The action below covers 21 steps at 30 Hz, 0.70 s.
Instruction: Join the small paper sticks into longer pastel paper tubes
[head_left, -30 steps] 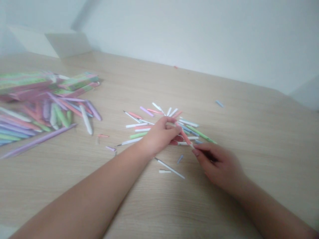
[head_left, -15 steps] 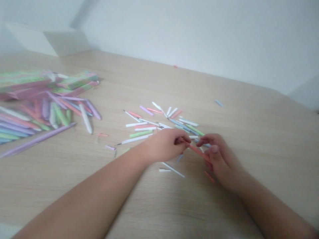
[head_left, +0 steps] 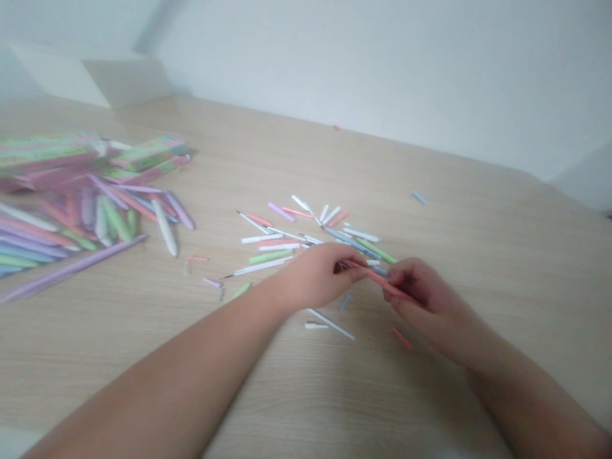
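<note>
My left hand (head_left: 318, 277) is closed, its thumb and fingers pinching one end of a coral-red pen (head_left: 384, 282). At the pen's other end my right hand (head_left: 433, 309) is closed around it, thumb below and fingertips above. The pen slants down to the right between the two hands. Under and behind my left hand lies a scatter of pen parts: white pieces (head_left: 262, 239), a green piece (head_left: 270, 257), blue pieces (head_left: 351, 241) and thin refills with dark tips (head_left: 258, 267). Part of this scatter is hidden by the hand.
At the left lies a pile of pastel pens (head_left: 48, 239), with a long purple pen (head_left: 76, 268) in front and printed pink-green boxes (head_left: 57, 156) behind. A short red piece (head_left: 402, 338) lies below my right hand. A small blue piece (head_left: 419, 197) is farther back, before the wall.
My right hand has shifted slightly right, and its thumb and fingers have closed farther along the red pen. My left hand has stayed nearly in place.
</note>
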Each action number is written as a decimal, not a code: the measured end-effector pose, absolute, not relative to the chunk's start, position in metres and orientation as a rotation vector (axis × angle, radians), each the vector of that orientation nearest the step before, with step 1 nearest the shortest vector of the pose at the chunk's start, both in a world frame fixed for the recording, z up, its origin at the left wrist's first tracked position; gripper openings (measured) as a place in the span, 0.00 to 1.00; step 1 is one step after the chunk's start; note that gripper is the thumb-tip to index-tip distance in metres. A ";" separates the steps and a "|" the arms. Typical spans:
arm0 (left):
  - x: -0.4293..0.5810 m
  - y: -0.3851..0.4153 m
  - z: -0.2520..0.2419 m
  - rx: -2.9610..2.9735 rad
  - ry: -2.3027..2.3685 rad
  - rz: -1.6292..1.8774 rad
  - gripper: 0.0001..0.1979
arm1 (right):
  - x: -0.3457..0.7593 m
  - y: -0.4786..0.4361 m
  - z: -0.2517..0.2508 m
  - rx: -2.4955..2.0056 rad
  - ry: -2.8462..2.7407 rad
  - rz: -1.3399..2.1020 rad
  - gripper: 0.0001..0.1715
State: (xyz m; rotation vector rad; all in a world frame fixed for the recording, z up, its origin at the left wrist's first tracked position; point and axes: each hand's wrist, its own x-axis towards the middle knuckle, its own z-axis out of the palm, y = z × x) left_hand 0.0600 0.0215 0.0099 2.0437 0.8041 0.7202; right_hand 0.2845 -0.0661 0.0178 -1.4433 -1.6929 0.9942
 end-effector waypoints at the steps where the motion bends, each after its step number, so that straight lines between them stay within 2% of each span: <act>1: 0.060 0.022 0.009 2.020 0.818 0.724 0.12 | 0.286 -0.065 0.018 -1.432 -1.724 0.916 0.08; 4: 0.059 0.024 0.008 1.954 0.857 0.753 0.12 | 0.291 -0.061 0.015 -1.410 -1.748 0.673 0.10; 7: 0.058 0.026 0.010 1.917 0.859 0.763 0.12 | 0.295 -0.060 0.012 -1.418 -1.691 0.580 0.11; 15: 0.059 0.024 0.008 1.934 0.850 0.724 0.13 | 0.295 -0.063 0.008 -1.446 -1.629 0.590 0.12; 21: 0.058 0.016 0.012 2.069 0.816 0.665 0.10 | 0.293 -0.060 0.005 -1.413 -1.576 0.792 0.14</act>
